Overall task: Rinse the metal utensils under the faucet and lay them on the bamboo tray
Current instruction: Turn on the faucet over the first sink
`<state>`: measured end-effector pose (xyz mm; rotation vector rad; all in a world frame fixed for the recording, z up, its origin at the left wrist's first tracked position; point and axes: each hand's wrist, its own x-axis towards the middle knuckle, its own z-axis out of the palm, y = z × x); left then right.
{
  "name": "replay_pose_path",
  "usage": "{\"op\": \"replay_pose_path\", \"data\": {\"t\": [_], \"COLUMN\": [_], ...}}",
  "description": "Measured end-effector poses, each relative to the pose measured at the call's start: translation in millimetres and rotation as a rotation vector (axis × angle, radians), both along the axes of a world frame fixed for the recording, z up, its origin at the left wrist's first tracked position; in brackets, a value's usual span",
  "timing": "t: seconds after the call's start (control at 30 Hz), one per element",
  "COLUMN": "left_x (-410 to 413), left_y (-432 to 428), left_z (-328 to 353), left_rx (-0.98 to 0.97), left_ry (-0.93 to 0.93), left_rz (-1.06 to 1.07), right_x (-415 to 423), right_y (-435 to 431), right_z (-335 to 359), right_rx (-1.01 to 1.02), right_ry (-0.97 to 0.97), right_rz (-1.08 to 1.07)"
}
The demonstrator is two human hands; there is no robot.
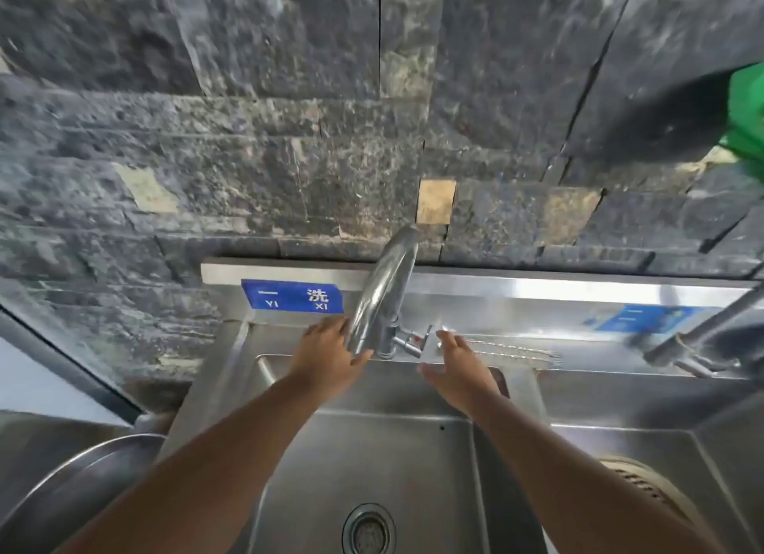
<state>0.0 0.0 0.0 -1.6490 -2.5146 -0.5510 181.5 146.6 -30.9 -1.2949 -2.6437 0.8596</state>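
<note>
Nearest the lens, two bare forearms extend over the stainless sink basin, with its round drain at the bottom edge of the view.

Far left: the rim of a round steel bowl shows beside the sink. A blue sign with white characters is fixed to the steel backsplash, below a dark stone wall.

Left grip: released, fingers straight, laid against the left side of the faucet spout, thumb pointing toward the faucet base.

Faucet lever: projects to the right from the base, bearing a red mark.

Right grip: released, fingers spread, holding nothing. Fingertips lie just beside the lever; contact cannot be confirmed.

Metal utensils: thin twisted rods lying flat on the sink's back ledge, just right of the right grip, not held.

Bamboo tray: round, slatted, partly visible at lower right in the adjoining basin, well apart from the utensils.

Far right: a second faucet, blurred, and a green object at the frame edge.
</note>
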Motion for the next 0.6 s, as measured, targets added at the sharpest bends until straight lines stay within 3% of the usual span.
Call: {"op": "replay_pose_path", "data": {"t": [0.07,0.27,0.4,0.6], "left_x": [-3,12,13,5], "left_y": [18,73,92,100], "left_z": [-12,-34,-49,-76], "left_rx": [0.02,0.059,0.114,0.171], "left_ry": [-0.151,-0.362,-0.436,-0.485], "left_rz": [0.085,0.114,0.151,0.212], "right_x": [-10,-38,-51,-60], "right_y": [12,40,50,49], "right_z": [-10,-33,-40,-52], "right_rx": [-0.073,-0.301,-0.446,-0.506], "right_ry": [0.048,0.244,0.322,0.43], "right_rz": [-0.042,-0.104,-0.104,-0.186]}}
